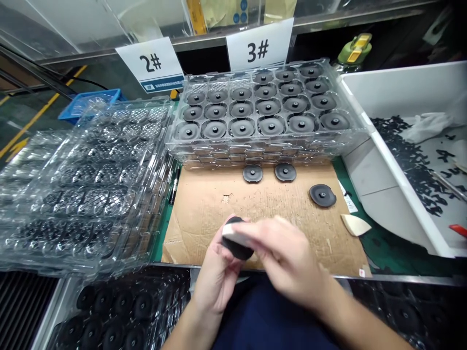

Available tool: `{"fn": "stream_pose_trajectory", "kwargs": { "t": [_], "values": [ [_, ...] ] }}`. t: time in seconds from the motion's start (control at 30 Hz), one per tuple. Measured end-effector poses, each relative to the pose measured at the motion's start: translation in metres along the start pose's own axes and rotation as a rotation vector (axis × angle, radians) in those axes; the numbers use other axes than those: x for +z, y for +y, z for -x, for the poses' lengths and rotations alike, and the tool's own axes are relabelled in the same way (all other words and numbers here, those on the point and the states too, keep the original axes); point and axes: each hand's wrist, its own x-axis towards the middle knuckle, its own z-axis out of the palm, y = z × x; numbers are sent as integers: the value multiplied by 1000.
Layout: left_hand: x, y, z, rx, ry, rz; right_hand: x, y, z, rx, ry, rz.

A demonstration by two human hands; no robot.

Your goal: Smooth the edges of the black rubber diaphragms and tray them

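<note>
My left hand (218, 272) holds a round black disc (239, 249) tilted up over the front part of a cardboard sheet (204, 199). Against the disc's face, my right hand (284, 248) presses a small white piece (230, 229), pinched in blurred fingers. Two black discs, one (253, 173) left of the other (285, 172), lie flat on the cardboard's back part. Another disc (323, 195) rests near its right edge. A cream-coloured wedge (355, 225) sits at the cardboard's right edge.
Behind the cardboard stands a stack of clear trays (262, 141) with many black discs. More clear trays (91, 194) fill the left. At right, a white bin (401, 189) contains small black parts and a white glove. Trays of discs (109, 311) sit below the table edge.
</note>
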Motion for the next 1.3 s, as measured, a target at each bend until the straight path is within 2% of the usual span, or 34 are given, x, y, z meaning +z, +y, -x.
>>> {"fn": "stream_pose_trajectory", "kwargs": {
  "t": [0.1,0.17,0.27,0.33,0.4,0.5,0.53,0.6,0.67,0.7,0.77,0.8,0.87,0.93,1.03,1.1,1.2,1.23,1.3],
  "values": [
    [-3,2,-3,5,15,54,4,25,6,247,36,-78],
    [-5,5,-3,-12,15,85,8,45,20,351,25,-76],
    [-5,8,-1,-27,19,101,17,70,46,373,-15,-26],
    [-3,8,-1,-38,8,99,20,76,54,363,-19,-6],
    [2,6,-2,-45,-13,88,17,69,51,370,11,9],
    [10,1,-2,-33,-32,49,7,36,30,343,155,2],
    [11,0,-1,-26,-38,35,4,21,23,284,209,-1],
    [13,-3,1,-31,-57,24,0,-5,13,75,256,19],
    [13,-5,2,-45,-55,14,0,-22,9,-72,170,28],
    [13,-5,3,-43,-43,4,0,-27,8,-89,98,19],
    [16,-7,4,-14,-12,-26,0,-29,7,-53,-10,3],
    [18,-8,5,-7,-7,-36,0,-28,6,-28,-17,14],
    [24,-10,6,-19,-26,-25,0,-26,2,-21,83,72],
    [27,-9,8,-30,-65,4,-1,-26,2,-87,140,95],
    [26,-1,10,-21,-118,8,-10,-27,14,-166,12,36],
    [23,2,11,-14,-127,-17,-19,-27,26,-87,-50,49],
    [24,1,12,-30,-130,-19,-28,-27,32,47,47,202],
    [25,0,12,-57,-138,-10,-29,-27,29,29,90,255],
    [28,-2,14,-135,-131,-4,-29,-26,18,-155,100,277]
  ]
}}
